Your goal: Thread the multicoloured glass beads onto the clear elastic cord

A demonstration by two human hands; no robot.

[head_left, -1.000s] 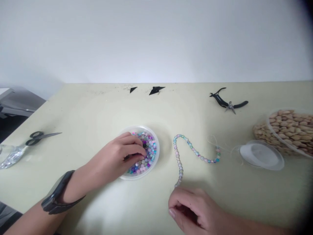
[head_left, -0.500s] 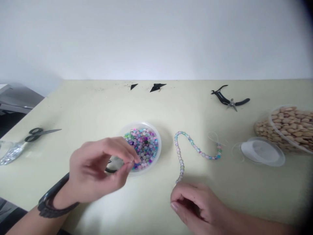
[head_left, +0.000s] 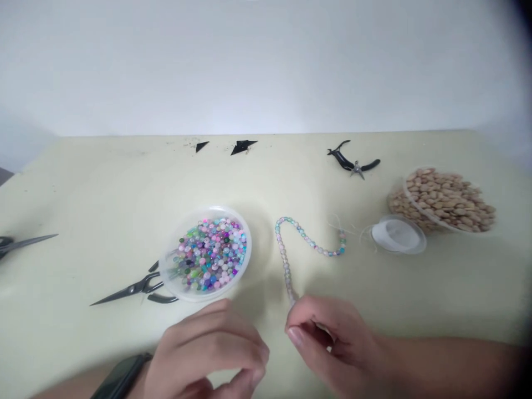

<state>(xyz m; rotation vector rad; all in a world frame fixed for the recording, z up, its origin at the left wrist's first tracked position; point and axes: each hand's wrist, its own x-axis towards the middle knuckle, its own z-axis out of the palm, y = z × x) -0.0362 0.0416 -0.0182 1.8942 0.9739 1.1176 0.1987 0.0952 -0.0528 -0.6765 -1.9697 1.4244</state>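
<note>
My right hand (head_left: 336, 338) is closed in a pinch on the near end of a bead string (head_left: 284, 255). The strung beads are pale pink, blue and green and curve away over the table. My left hand (head_left: 211, 349) is closer to me, its thumb and forefinger pinched together a short gap left of the right hand. A small bead seems to be between those fingertips, mostly hidden by them. Just beyond the left hand, a round clear bowl (head_left: 248, 252) holds many loose coloured beads (head_left: 211, 252).
Black-handled scissors (head_left: 133, 289) lie partly behind the bowl; another pair (head_left: 25, 243) is at the left edge. Black-handled pliers (head_left: 353, 166) lie at the back. To the right are a white thread spool (head_left: 397, 235) and a tub of nuts (head_left: 453, 199). Black scraps (head_left: 243, 146) lie near the wall.
My left hand has moved from over the bowl toward me and right, close to the right hand. The right hand keeps its pinch. The view has shifted right, uncovering the scissors beside the bowl.
</note>
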